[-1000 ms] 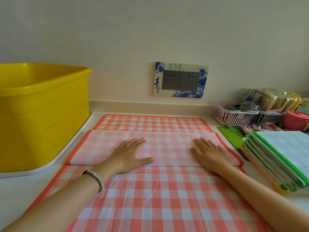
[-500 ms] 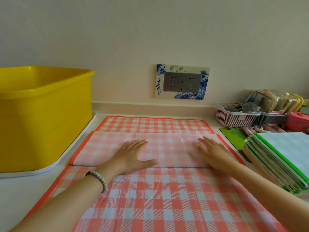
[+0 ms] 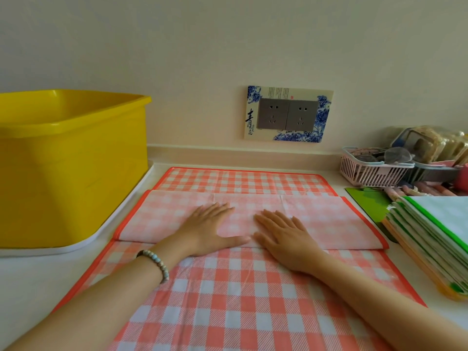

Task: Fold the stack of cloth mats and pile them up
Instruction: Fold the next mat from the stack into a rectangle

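Note:
A red-and-white checked cloth mat (image 3: 228, 295) with an orange border lies spread on the counter in front of me. A band of it (image 3: 329, 219) is folded over across the middle, pale underside up. My left hand (image 3: 207, 230) lies flat on that folded band, fingers straight, thumb along the fold's near edge. My right hand (image 3: 281, 236) presses flat just right of it, fingers spread. A stack of mats (image 3: 435, 239) with green and orange edges sits at the right.
A big yellow plastic tub (image 3: 68, 168) on a white tray stands at the left. A pink basket (image 3: 369, 171) with glasses and packets sits at the back right, beside a green sheet (image 3: 367, 201). A wall socket (image 3: 287, 114) is behind the mat.
My right hand has slid left along the folded band, from its right end toward the middle, ending close to my left hand. The left hand has barely moved.

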